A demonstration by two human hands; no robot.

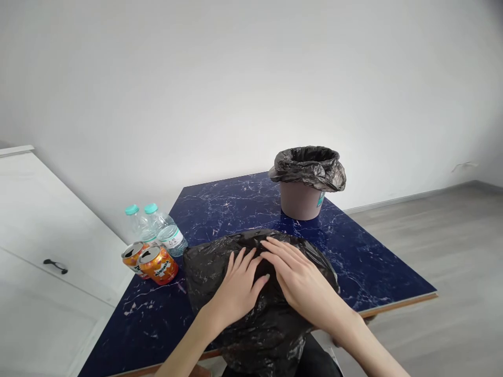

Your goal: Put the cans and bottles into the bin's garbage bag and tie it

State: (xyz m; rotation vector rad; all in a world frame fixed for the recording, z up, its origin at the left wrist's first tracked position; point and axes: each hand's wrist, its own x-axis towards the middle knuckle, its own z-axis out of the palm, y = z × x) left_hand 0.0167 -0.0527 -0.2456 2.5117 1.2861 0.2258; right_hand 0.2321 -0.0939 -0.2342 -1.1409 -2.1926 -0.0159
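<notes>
A black plastic garbage bag (267, 324) lies spread over the front of the blue marbled table (220, 201), its lower part hanging past the front edge. My left hand (239, 285) rests on it with the fingers stretched out and spread. Beside it, my right hand (293, 269) lies on the bag too, fingers extended and nearly touching the left fingertips. Neither hand is closed around the plastic. Whatever is under the bag, if anything, is hidden.
Towards the back right stands a pinkish-grey trash bin (301, 201) lined with a black bag (308, 170). At the left edge are two orange soda cans (159, 266) and two clear bottles (167, 233) with teal caps. A white cabinet (51, 225) stands left of the table.
</notes>
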